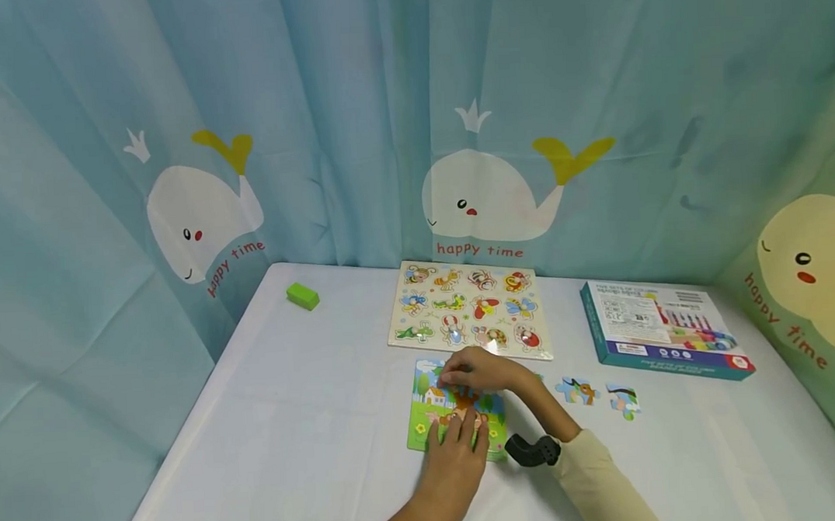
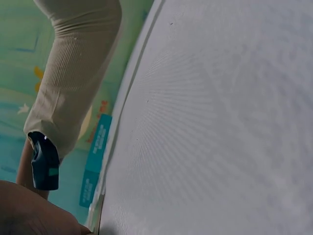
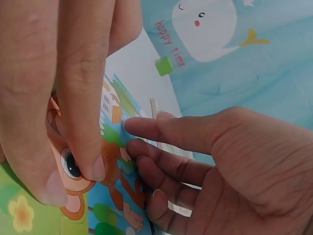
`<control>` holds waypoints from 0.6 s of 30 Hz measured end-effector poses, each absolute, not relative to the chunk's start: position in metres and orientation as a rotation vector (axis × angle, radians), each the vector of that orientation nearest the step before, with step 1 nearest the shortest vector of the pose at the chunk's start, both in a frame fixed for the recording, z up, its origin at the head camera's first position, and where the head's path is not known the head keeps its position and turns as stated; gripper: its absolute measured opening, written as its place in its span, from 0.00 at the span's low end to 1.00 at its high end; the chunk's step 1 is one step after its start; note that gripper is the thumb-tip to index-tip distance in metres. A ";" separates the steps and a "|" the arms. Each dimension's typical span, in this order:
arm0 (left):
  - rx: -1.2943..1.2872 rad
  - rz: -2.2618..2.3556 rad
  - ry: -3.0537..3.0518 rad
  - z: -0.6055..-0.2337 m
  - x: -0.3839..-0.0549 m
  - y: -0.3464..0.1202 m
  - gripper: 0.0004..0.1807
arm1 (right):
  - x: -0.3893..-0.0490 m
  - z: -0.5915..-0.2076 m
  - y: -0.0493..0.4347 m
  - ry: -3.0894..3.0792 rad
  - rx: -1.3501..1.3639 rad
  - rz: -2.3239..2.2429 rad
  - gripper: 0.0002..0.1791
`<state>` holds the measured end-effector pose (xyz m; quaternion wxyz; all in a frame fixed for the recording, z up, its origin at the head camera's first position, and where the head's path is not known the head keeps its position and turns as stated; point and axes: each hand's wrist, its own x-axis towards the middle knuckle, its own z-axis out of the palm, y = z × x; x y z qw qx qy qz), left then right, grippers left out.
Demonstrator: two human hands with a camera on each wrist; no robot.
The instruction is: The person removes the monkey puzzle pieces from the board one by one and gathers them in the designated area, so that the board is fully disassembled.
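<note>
A jigsaw puzzle (image 1: 418, 435) with a cartoon monkey, a house and trees lies on the white table in front of me. My left hand (image 1: 454, 461) rests on its lower part, fingers stretched out and fingertips on the monkey's face. At the upper part is my right hand (image 1: 477, 369), palm turned inward. In the right wrist view, the thumb and bent fingers of the right hand (image 3: 234, 161) touch the puzzle near its edge, thumb apart from the fingers. Two loose puzzle pieces, one with a deer (image 1: 579, 391) and one with a branch (image 1: 623, 399), lie right of my right forearm.
Behind the puzzle lies a wooden insect board (image 1: 468, 309). A teal boxed set (image 1: 668, 327) is at the back right, a green block (image 1: 302, 296) at the back left. A blue curtain (image 1: 356, 139) hangs beyond the table. My right wrist wears a black strap (image 1: 533, 450).
</note>
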<state>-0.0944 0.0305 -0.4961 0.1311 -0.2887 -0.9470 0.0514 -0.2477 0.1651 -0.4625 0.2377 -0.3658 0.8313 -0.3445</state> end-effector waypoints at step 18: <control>-0.830 0.123 -2.736 -0.499 -0.095 0.032 0.27 | -0.245 -0.463 0.159 2.315 -1.007 -0.966 0.14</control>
